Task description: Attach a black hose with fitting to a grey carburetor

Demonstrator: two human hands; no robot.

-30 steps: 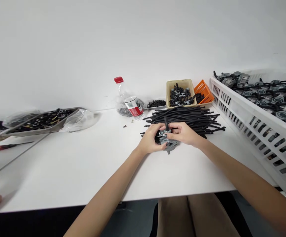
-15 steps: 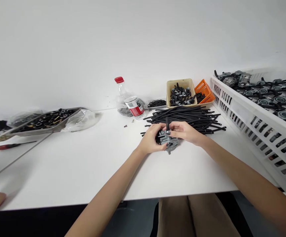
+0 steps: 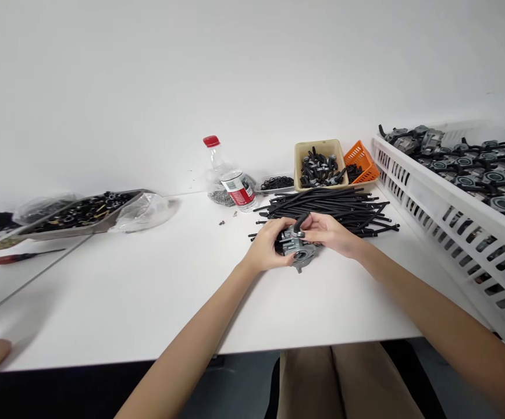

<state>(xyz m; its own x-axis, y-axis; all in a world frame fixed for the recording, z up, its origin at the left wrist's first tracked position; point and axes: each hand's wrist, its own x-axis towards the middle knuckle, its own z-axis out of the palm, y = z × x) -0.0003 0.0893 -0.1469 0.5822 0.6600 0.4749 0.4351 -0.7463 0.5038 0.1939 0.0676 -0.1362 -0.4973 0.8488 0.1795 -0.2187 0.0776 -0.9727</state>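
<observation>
White table [image 3: 148, 302]: black hose [image 3: 301, 223] on carburetor [image 3: 298, 250] tilts up-right

A single head-worn view looks forward and down across the white table [image 3: 148, 302], the far wall filling its upper half.
</observation>
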